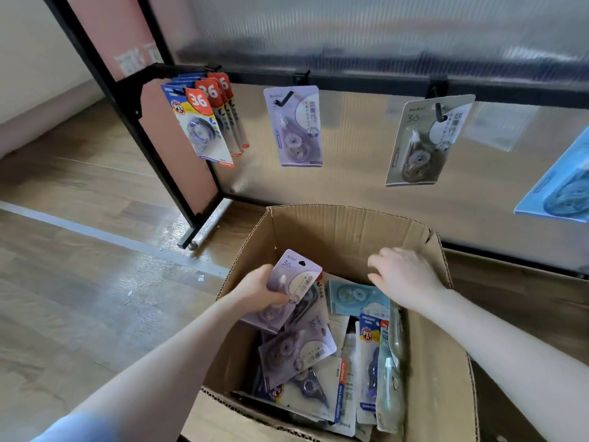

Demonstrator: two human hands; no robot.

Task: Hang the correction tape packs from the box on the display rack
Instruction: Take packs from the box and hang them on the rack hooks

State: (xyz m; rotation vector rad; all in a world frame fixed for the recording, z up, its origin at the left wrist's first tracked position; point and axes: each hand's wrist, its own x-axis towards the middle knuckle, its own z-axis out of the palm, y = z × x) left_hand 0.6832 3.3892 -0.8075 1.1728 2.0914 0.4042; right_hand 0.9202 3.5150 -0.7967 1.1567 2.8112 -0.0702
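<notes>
Left hand (259,291) gripping a lilac correction tape pack (283,290) above the cardboard box (427,362); right hand (403,275) loosely open, empty, over the blue pack (357,296).

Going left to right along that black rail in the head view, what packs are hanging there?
Bunch of red-and-blue "36" packs → single lilac pack → single grey pack → light blue pack, cut off by the right edge of the picture.

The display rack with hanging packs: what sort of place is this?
Probably a stationery shop or stockroom: retail packs hang from hooks on the display rack, and an open cardboard box of more packs sits on the floor.
</notes>
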